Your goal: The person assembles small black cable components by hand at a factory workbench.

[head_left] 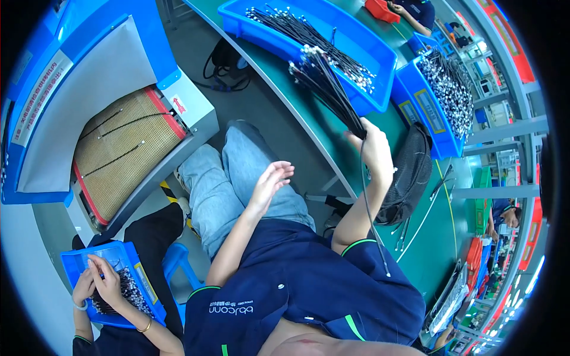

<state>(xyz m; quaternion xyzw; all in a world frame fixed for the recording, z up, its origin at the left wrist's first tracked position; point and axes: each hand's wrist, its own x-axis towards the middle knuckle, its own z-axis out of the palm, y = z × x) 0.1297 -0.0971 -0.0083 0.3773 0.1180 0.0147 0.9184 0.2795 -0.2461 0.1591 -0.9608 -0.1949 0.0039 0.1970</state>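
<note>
Head view first: what's the right hand point(375, 149) doing?

— Its fingers are clenched round one end of a bundle of thin black cables point(323, 89). The gripped end sits at the fist, and the free ends with small metal tips fan out over the near edge of the big blue bin point(362, 44) on the green table point(332, 142). Held by one end like that, the tips stay together and easy to pick from. One single cable point(371, 207) hangs down from the fist past the forearm, apart from the bundle.

— And the left hand point(270, 184)?

— Released, holding nothing. It hovers palm-open above the lap in blue jeans, well apart from the bundle, roughly between it and the conveyor machine point(122, 148) on the left.

— What's on that machine?

— A tan mesh belt with a few black cables laid out singly, spaced apart, so it looks as if they are fed across one by one.

— Anything else near?

— A second blue bin point(424, 110) heaped with metal-tipped cables stands beside the first, and a black mesh bag point(409, 172) lies just beside the right wrist. Lower left, another person's hands point(98, 282) sort through a small blue tray point(127, 255) of similar parts.
</note>
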